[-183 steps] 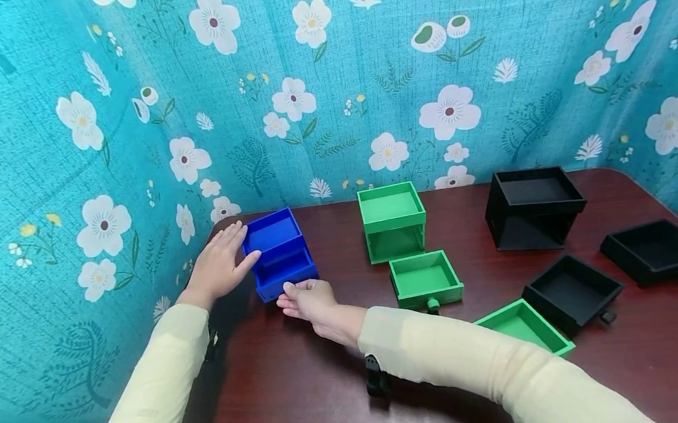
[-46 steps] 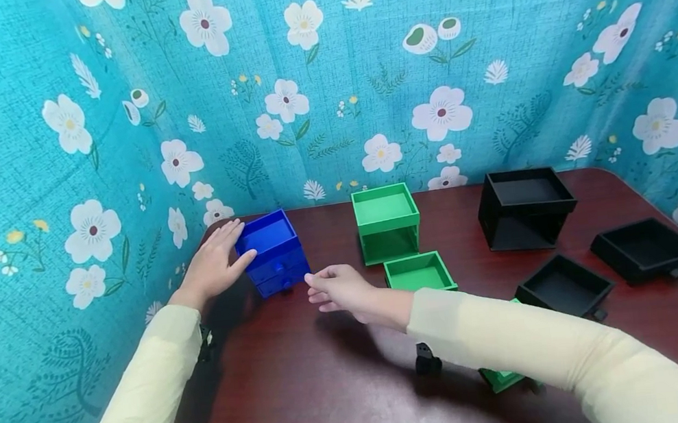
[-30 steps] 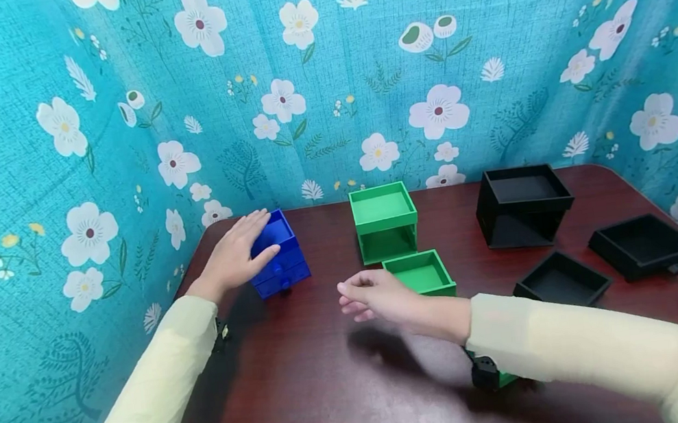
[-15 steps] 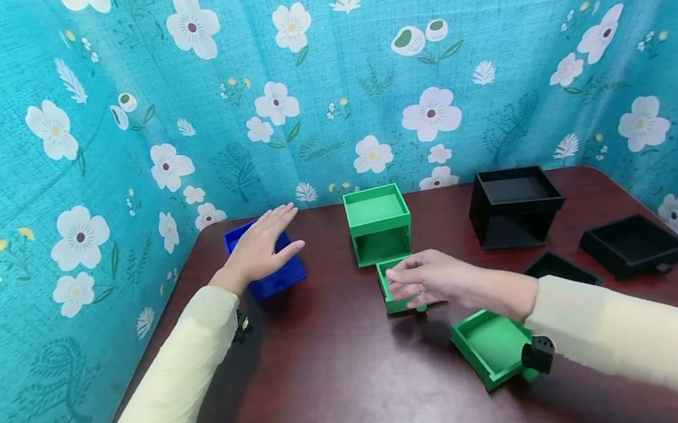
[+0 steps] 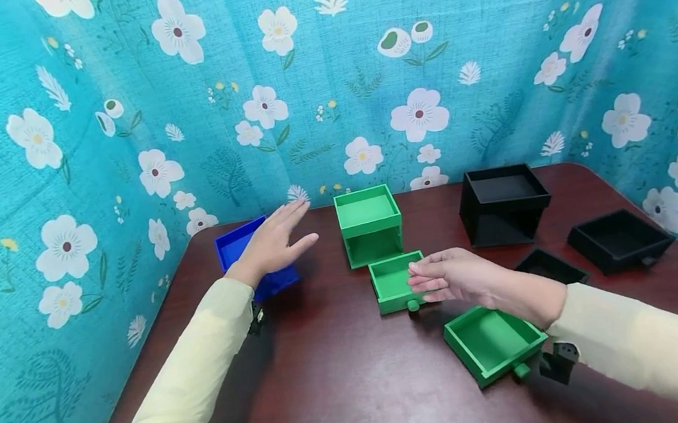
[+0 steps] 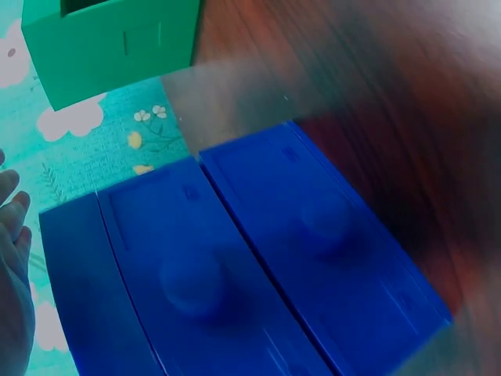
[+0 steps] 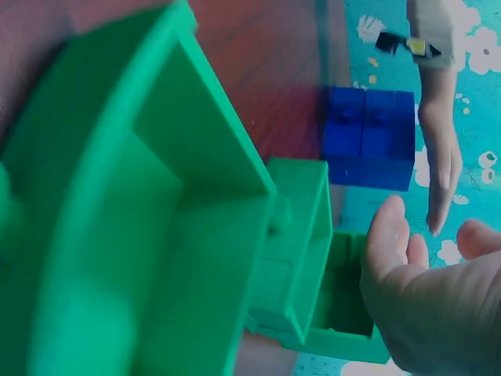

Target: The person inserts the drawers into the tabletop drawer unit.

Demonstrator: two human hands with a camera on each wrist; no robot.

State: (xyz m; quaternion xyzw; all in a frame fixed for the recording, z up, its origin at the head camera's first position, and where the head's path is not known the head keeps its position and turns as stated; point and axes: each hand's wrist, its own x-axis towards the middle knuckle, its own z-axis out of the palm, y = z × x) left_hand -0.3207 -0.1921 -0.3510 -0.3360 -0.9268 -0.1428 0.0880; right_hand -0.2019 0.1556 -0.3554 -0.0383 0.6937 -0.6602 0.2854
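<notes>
A small blue cabinet (image 5: 233, 244) stands at the back left; the left wrist view shows both its round-knobbed drawers (image 6: 149, 223) pushed in. My left hand (image 5: 274, 242) is over the cabinet's right part, fingers straight, holding nothing. The right hand (image 5: 460, 278), fingers loosely bent and holding nothing, hovers beside and partly above a green drawer (image 5: 391, 276). Behind that drawer stands a green cabinet (image 5: 367, 210) with its front bay open. A second green drawer (image 5: 489, 340) lies nearer, below my right wrist, its knob towards the front right.
At the back right stands a black cabinet (image 5: 503, 189) with an open front. One black drawer (image 5: 621, 237) lies to its right; another black drawer (image 5: 546, 265) is partly hidden by my right forearm. A flowered blue curtain (image 5: 305, 125) borders the dark red table (image 5: 345, 390).
The blue drawer that stuck out was pushed in. The right hand moved from the blue cabinet rightwards to the green drawer. The left hand came off the blue cabinet's side and shifted right.
</notes>
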